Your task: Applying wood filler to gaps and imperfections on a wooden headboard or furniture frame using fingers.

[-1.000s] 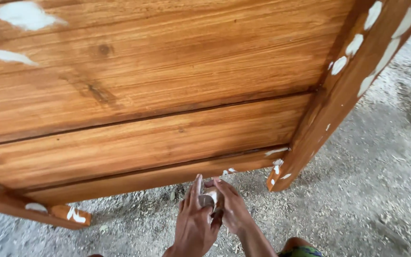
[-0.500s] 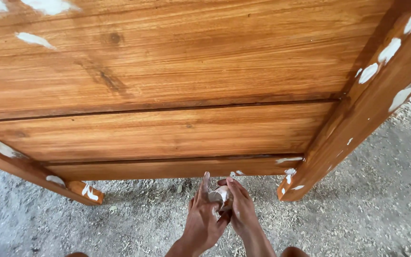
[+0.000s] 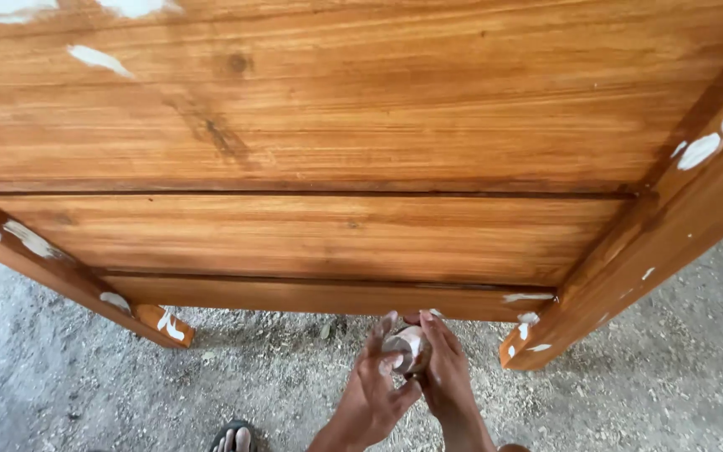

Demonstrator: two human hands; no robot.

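Note:
A large varnished wooden panel (image 3: 336, 142) with grain lines and white filler patches fills the upper view, tilted toward me. Just below its bottom rail (image 3: 311, 295), my left hand (image 3: 371, 393) and my right hand (image 3: 445, 377) are cupped together around a small round lump smeared with white filler (image 3: 408, 345). Fingers of both hands touch the lump. The hands are just clear of the rail's lower edge.
Two wooden legs with white filler spots slant down to the ground, one at the left (image 3: 85, 289) and one at the right (image 3: 629, 268). Grey gravelly ground (image 3: 60, 393) lies below. A foot in a sandal (image 3: 234, 437) shows at the bottom edge.
The view has shifted, so the panel fills more of the frame. Both hands stay together on the lump under the bottom rail, with fingers slightly rearranged.

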